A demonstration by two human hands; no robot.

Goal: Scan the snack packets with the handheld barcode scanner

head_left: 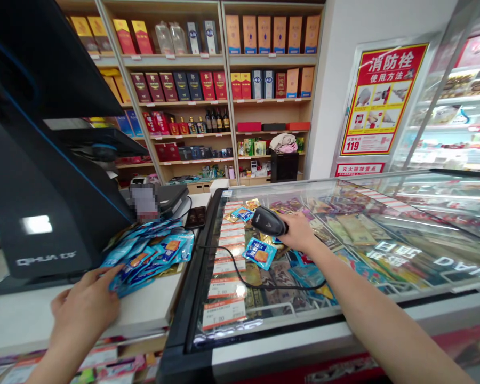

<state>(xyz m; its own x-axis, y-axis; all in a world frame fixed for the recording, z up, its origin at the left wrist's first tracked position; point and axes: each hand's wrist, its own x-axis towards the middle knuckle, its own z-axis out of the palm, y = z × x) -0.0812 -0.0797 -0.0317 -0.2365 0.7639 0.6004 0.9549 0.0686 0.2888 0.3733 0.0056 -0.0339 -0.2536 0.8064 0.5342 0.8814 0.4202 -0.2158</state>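
My right hand [298, 232] is closed around the handle of a black barcode scanner [269, 221], above the glass lid of a chest freezer. Just below the scanner, a blue snack packet [259, 253] lies on the glass. A few more small packets [244, 213] lie beyond it, partly behind the scanner. My left hand [88, 298] is over the white counter with its fingers apart, fingertips touching the near edge of a heap of blue snack packets [156, 256]. The undersides of the left fingers are hidden.
A dark cash register [44, 213] stands behind the heap, at the left. The scanner's black cable [264, 287] loops across the freezer glass [344, 306]. A phone [196, 217] lies near the counter's edge. Shelves [224, 61] of boxes and bottles stand at the back.
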